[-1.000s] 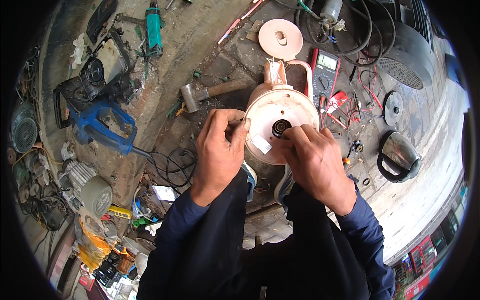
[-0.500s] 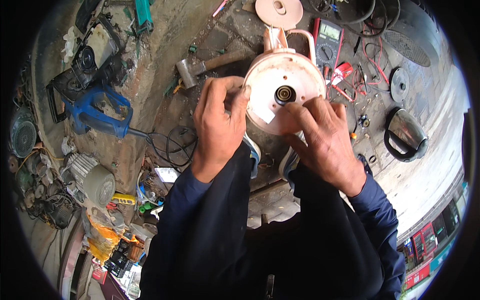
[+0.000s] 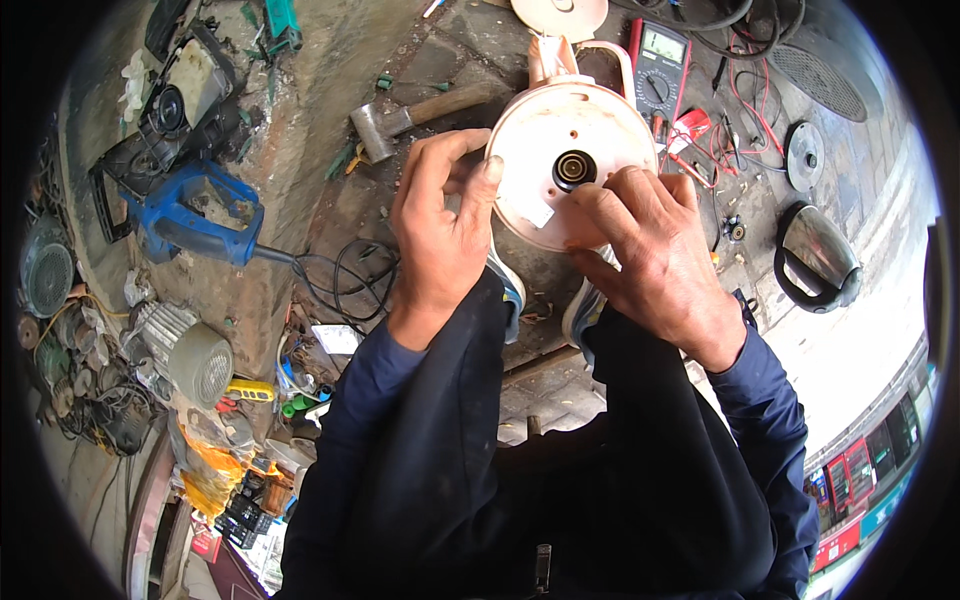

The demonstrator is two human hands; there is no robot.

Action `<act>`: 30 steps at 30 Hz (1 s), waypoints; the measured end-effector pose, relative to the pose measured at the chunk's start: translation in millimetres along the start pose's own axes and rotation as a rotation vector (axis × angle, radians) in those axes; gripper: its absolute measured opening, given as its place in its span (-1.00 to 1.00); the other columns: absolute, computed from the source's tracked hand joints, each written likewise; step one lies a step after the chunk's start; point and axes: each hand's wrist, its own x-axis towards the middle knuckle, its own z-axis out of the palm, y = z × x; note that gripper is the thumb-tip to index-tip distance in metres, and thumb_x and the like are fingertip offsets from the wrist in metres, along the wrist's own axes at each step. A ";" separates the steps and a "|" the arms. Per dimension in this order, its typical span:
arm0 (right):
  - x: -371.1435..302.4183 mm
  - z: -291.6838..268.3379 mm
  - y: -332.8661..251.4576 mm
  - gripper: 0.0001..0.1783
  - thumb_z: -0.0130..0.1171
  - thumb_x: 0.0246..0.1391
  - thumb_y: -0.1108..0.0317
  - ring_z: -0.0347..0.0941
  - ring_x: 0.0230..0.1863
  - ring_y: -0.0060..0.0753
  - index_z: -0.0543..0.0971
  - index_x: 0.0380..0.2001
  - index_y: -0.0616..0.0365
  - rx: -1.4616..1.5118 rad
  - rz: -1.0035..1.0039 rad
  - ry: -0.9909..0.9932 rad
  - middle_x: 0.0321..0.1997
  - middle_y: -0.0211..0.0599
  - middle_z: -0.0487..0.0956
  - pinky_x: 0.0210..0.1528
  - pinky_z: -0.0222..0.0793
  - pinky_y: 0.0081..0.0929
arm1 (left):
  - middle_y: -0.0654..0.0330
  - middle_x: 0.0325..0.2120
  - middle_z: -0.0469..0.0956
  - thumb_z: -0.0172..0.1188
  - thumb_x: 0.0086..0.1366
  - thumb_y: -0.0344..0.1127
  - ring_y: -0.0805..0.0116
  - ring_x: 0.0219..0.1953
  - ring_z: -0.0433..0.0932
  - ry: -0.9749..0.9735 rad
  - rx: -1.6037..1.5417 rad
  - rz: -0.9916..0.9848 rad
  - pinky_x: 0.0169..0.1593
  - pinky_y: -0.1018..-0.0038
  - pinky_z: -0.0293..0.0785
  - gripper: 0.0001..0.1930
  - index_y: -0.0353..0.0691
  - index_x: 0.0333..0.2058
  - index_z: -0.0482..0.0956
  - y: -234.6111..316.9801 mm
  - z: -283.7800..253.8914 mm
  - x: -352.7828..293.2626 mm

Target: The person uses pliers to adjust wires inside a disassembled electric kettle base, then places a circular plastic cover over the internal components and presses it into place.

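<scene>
A pale pink electric kettle (image 3: 525, 140) is held bottom up between my knees. A black ring-shaped connector sits at the middle of its underside, with small holes around it and a white sticker below. My left hand (image 3: 440, 240) grips its left rim, thumb on the edge and fingers behind. At the lower right rim, my right hand (image 3: 655, 260) is closed, fingertips on the underside and thumb below the edge. Whether something small is pinched there is hidden. Beyond the kettle lies a round pink lid or base piece (image 3: 562, 17), partly cut off.
A hammer (image 3: 375, 132) lies to the left, near a blue power tool (image 3: 200, 215) with a black cord. On the right are a red multimeter (image 3: 658, 75) with leads, a round metal disc (image 3: 803, 156) and a dark-handled kettle (image 3: 815, 260). A grey motor (image 3: 195, 360) stands lower left.
The kettle has shifted slightly away from me, and its underside now faces me more squarely. Both hands keep their holds on the rim.
</scene>
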 end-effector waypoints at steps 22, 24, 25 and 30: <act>14.3 -7.0 -4.4 -0.38 0.62 -0.09 0.34 0.55 -0.08 -0.06 0.62 0.09 0.01 0.002 -0.012 -0.034 -0.13 -0.25 0.55 0.07 0.31 -0.12 | 0.23 0.16 0.57 0.38 0.53 -0.33 0.45 0.05 0.65 -0.272 -0.473 -0.209 0.14 0.48 0.63 -0.55 -0.30 0.31 0.56 -24.4 -17.9 13.6; 9.5 -9.7 -0.2 -0.35 0.62 -0.11 0.43 0.54 -0.08 -0.04 0.63 0.12 0.03 -0.004 -0.017 -0.051 -0.09 -0.21 0.57 0.05 0.36 -0.10 | 0.23 0.20 0.52 0.38 0.53 -0.30 0.43 0.06 0.65 -0.262 -0.420 -0.157 0.15 0.48 0.63 -0.55 -0.31 0.30 0.58 -23.0 -20.0 13.1; 5.8 -10.1 1.9 -0.34 0.61 -0.11 0.46 0.54 -0.09 -0.07 0.63 0.13 0.05 0.060 0.020 0.016 -0.08 -0.20 0.57 0.03 0.38 -0.13 | 0.22 0.20 0.52 0.39 0.53 -0.29 0.42 0.07 0.65 -0.256 -0.413 -0.161 0.15 0.47 0.63 -0.55 -0.32 0.29 0.59 -22.1 -20.3 13.0; -8.4 5.7 17.8 -0.40 0.58 0.12 0.44 0.38 -0.25 -0.42 0.60 0.22 0.27 0.212 0.285 0.367 -0.08 -0.27 0.56 -0.13 0.40 -0.45 | 0.17 0.20 0.53 0.40 0.52 -0.19 0.36 0.21 0.57 -0.237 -0.335 -0.165 0.22 0.40 0.57 -0.54 -0.28 0.26 0.62 -17.9 -21.6 8.8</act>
